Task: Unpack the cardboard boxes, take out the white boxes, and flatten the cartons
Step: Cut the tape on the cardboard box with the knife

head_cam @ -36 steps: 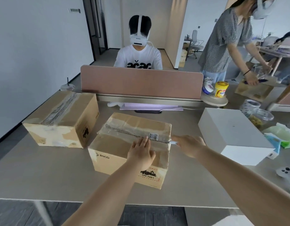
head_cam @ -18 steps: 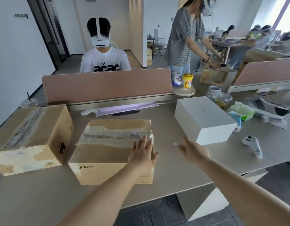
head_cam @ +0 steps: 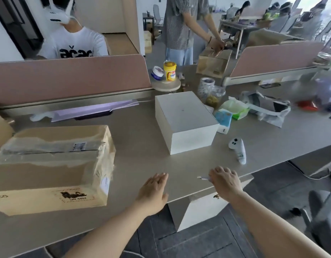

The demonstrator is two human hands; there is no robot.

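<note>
A taped brown cardboard carton (head_cam: pixel 52 164) sits at the left of the smooth grey desk (head_cam: pixel 142 146), its long axis and glossy tape seam running left to right. The matte white box (head_cam: pixel 185 123) stands well apart, lengthwise away from the viewer. The left hand (head_cam: pixel 153 192), on the carton half a second ago, now hovers flat-fingered beside it. The right hand (head_cam: pixel 225 180) pinches a slim cutter (head_cam: pixel 202 177), tip pointing left.

A taped brown carton (head_cam: pixel 52 164) sits shut on the desk (head_cam: pixel 138 146) at my ten o'clock, flaps flat, wrinkled clear tape and a barcode label along its top seam. A closed white box (head_cam: pixel 185 121) stands upright at my one o'clock, well apart from it. A second carton's corner (head_cam: pixel 0 131) shows at nine o'clock.
</note>
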